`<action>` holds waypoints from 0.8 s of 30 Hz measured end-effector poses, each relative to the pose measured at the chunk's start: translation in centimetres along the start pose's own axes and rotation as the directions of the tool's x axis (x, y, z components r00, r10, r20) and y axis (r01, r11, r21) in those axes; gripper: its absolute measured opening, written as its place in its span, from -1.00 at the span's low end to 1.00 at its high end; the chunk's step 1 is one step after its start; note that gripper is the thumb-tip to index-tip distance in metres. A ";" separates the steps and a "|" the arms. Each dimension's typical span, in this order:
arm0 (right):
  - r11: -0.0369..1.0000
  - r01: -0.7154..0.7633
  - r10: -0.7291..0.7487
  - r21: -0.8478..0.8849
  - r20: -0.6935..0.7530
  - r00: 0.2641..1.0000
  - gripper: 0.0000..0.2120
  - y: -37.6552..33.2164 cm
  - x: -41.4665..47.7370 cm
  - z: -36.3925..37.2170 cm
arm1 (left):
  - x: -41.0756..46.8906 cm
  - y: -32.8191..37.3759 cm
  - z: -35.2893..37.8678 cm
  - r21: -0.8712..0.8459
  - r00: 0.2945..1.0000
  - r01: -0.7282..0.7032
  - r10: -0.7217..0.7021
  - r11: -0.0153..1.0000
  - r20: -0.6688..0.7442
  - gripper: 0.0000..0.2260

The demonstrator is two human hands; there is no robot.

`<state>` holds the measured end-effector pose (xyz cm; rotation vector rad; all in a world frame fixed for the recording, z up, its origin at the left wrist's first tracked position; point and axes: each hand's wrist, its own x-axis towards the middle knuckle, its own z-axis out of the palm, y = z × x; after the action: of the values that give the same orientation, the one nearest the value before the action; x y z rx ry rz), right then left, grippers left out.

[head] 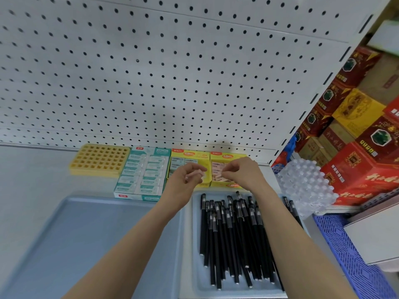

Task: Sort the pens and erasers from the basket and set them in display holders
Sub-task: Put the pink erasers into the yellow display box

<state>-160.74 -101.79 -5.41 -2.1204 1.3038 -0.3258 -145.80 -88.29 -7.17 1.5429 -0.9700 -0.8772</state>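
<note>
1. Plainly, two hands are up at the back of the shelf. The left hand (186, 178) is in front of the left yellow box (191, 157) and the right hand (240, 171) is at the right yellow box (226, 157).
2. One white-and-teal eraser box (142, 175) stands to their left, and beyond it one yellow grid holder (100, 159).
3. Two trays lie nearer: the left tray (86, 234) and the right tray (195, 277).
4. The black pens (228, 234) in the right tray overlap too much for an exact count. The right forearm covers some, and two more show past it.
5. The left fingers are curled, and thumb and fingertips pinch one pale pink eraser (197, 174).
6. The right fingertips are pressed together over the pink erasers in the right yellow box. I cannot tell whether they hold one.
7. The pinched eraser's long axis runs roughly left to right, its far end towards the right hand.
8. The pens lie lengthwise from near to far, caps towards the pegboard (172, 72).
</note>
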 end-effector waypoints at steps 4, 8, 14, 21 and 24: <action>1.000 -0.013 0.012 -0.024 -0.060 0.998 -0.94 0.1 0.0 0.5 | 0.0 -0.1 -0.1 -0.020 0.999 0.006 -0.006 1.000 -0.033 -0.89; 0.997 0.021 -0.018 -0.074 0.044 0.999 -0.92 0.2 0.0 -0.5 | 0.2 -0.1 0.1 -0.042 0.999 0.021 -0.023 0.999 -0.050 -0.87; 0.985 0.096 -0.086 -0.145 0.080 0.993 -0.92 -0.1 0.6 0.0 | 0.2 -0.1 0.2 -0.052 0.997 0.049 -0.052 0.997 -0.051 -0.77; 0.987 0.119 -0.126 -0.112 -0.066 0.990 -0.93 -0.2 -0.1 0.5 | 0.4 -0.1 0.2 -0.043 0.997 0.036 -0.039 0.998 -0.069 -0.82; 0.951 0.066 -0.081 0.302 0.039 0.996 -0.86 -1.1 -1.1 -0.2 | 0.7 -0.1 0.6 -0.032 0.997 0.036 -0.038 0.999 -0.071 -0.80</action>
<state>-160.60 -100.56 -4.47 -1.9083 1.0724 -0.4676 -146.02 -89.15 -7.41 1.5599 -0.8750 -0.8533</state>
